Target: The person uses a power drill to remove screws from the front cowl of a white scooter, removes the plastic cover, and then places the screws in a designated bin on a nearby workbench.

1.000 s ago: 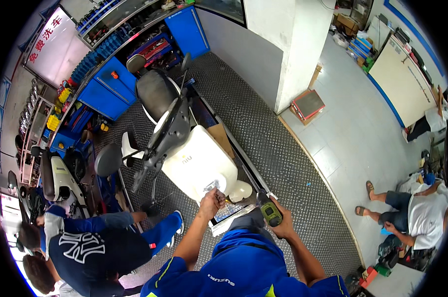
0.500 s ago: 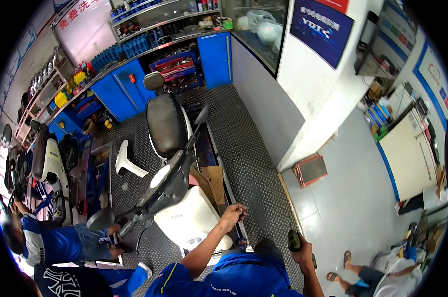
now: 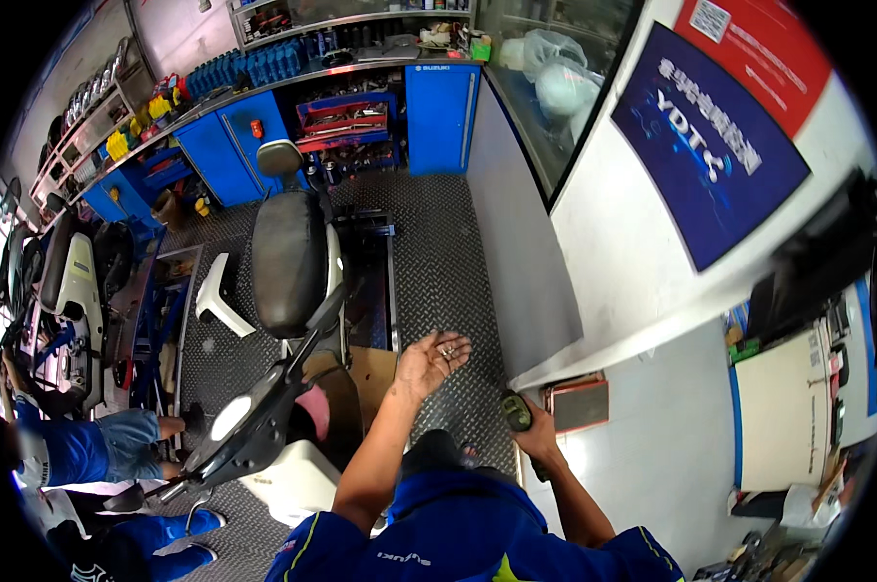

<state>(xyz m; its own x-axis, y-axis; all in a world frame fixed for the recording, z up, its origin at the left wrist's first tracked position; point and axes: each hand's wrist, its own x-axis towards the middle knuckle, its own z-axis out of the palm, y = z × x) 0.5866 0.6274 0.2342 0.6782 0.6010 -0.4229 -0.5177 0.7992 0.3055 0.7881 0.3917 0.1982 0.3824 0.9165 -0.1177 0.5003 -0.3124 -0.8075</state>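
Observation:
My left hand (image 3: 432, 363) is held palm up with the fingers half curled, and small metal pieces (image 3: 446, 353), screws by their look, lie in it. In my right hand (image 3: 539, 438) is a green and black cordless drill (image 3: 517, 414), held low at my side; its bit is hard to make out. A white electric scooter (image 3: 288, 482) with a black seat (image 3: 290, 252) stands to my left, its handlebar and mirrors turned toward the lower left. Between its seat and front, the footboard area lies open, with a brown cardboard sheet (image 3: 373, 376) beside it.
A white body panel (image 3: 221, 301) lies on the chequered metal floor (image 3: 445, 228) left of the scooter. Blue cabinets (image 3: 442, 118) and a red tool tray line the back. A white pillar rises at right. Two people (image 3: 79, 446) are at lower left beside another scooter (image 3: 75, 281).
I have moved forward along the scooter's right side. My left hand has turned from a closed fist to palm up, showing the metal pieces. The drill stays in my right hand.

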